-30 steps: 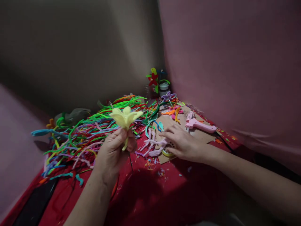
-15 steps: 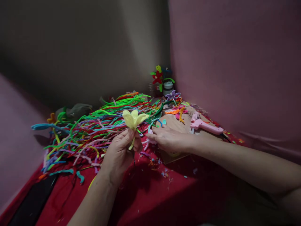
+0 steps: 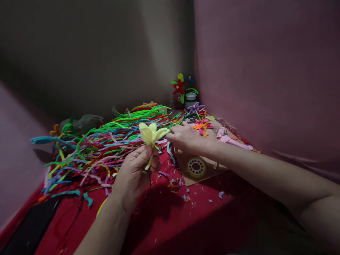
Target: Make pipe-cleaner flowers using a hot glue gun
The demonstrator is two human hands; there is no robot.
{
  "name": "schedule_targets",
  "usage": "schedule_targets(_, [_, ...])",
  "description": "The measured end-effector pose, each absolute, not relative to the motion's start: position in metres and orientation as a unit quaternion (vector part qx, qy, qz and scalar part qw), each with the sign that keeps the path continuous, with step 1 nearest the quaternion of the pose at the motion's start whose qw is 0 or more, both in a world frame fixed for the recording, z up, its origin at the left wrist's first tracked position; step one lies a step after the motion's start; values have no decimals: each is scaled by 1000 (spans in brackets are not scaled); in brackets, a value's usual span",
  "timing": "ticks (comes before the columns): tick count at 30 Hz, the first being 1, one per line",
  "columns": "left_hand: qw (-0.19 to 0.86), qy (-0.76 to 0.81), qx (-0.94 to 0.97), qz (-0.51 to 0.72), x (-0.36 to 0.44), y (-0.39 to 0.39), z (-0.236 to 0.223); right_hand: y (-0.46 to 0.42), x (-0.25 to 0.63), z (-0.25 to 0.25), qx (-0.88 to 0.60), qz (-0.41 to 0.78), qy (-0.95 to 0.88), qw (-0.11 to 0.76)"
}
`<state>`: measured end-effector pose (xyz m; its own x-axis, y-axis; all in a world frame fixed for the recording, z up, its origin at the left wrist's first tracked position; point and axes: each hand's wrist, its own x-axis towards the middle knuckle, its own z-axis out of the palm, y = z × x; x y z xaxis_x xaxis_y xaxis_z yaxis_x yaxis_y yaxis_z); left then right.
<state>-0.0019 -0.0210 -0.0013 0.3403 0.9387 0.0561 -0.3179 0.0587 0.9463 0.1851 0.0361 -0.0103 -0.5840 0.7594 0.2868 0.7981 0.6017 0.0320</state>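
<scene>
We are holding the yellow flower upright in our left hand, thumb and fingers clamped around its base, above the red cloth. Its petals are spreading outward, and a yellow end is hanging below the fingertips with a thin dark stem beneath it. We are judging the bloom to be largely shaped; the stem is looking bare, with no leaf showing on it, so that lower part is seeming unfinished.

Our hands are standing apart. The right hand is hanging over the near side of the cardboard, beside some green strips; its bent fingers are hiding their own tips, so we cannot tell whether they are gripping anything.

Nearer us on the cardboard, a yellow-rimmed roll is lying flat. Behind the right forearm, the pink glue gun is showing only in part. Farther off, the purple flower is lying beyond the hand, and the heap of fuzzy stems is running leftward, partly covered by our left hand.
</scene>
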Motion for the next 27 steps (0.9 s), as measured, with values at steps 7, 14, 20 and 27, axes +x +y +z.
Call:
schedule_targets(7, [653, 313, 483, 492, -3, -18, -2, 36, 204, -7, -420, -12, -887, 194])
schedule_targets(14, [658, 310, 477, 493, 0, -21, -3, -33, 222, -11, -425, 42, -894, 135])
schedule_targets(20, [667, 305, 468, 493, 2, -20, -5, -54, 224, -20, -450, 82, -882, 112])
schedule_targets(27, [699, 301, 393, 517, 9, -24, -5, -41, 216, 2, -436, 116, -831, 325])
